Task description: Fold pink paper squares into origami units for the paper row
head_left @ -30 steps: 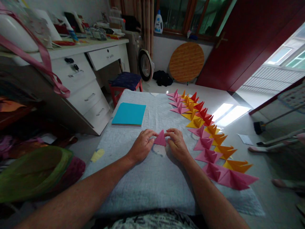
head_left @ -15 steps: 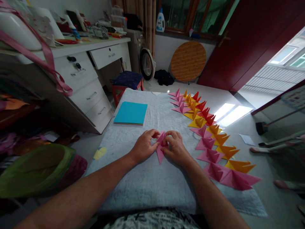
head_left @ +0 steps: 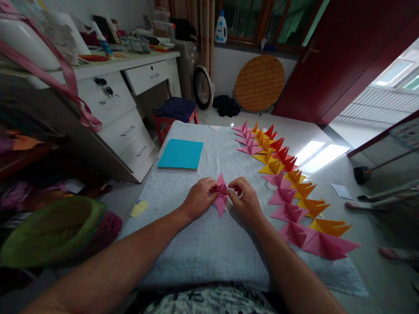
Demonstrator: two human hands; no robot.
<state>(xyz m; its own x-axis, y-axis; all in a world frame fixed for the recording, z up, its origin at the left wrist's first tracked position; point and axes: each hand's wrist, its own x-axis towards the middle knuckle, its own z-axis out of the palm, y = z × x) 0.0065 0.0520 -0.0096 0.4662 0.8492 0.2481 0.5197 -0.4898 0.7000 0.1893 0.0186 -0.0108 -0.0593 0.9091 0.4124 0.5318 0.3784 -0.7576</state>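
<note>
A pink origami crane [head_left: 221,201] is held between my hands over the middle of the cloth-covered table [head_left: 196,257], one point toward me and one away. My left hand [head_left: 200,198] pinches its left side with thumb and fingers. At its right edge, my right hand [head_left: 244,198] has thumb and index finger closed on a small tip of the paper. Rows of folded cranes stand on the right: pink ones [head_left: 283,196], yellow ones [head_left: 271,166] and red ones [head_left: 290,163]. A stack of blue square paper [head_left: 181,154] lies at the back left.
A yellow patch [head_left: 139,209] shows on the table's left edge. Left of the table are a green-lined bin [head_left: 55,231] and a white desk with drawers [head_left: 127,131]. A stool [head_left: 175,109] stands behind, near an open washing machine door [head_left: 203,88].
The pink crane has opened out wider, its folds spread sideways. My right hand has shifted slightly right, from over the paper to its right tip. The left hand keeps its pinch.
</note>
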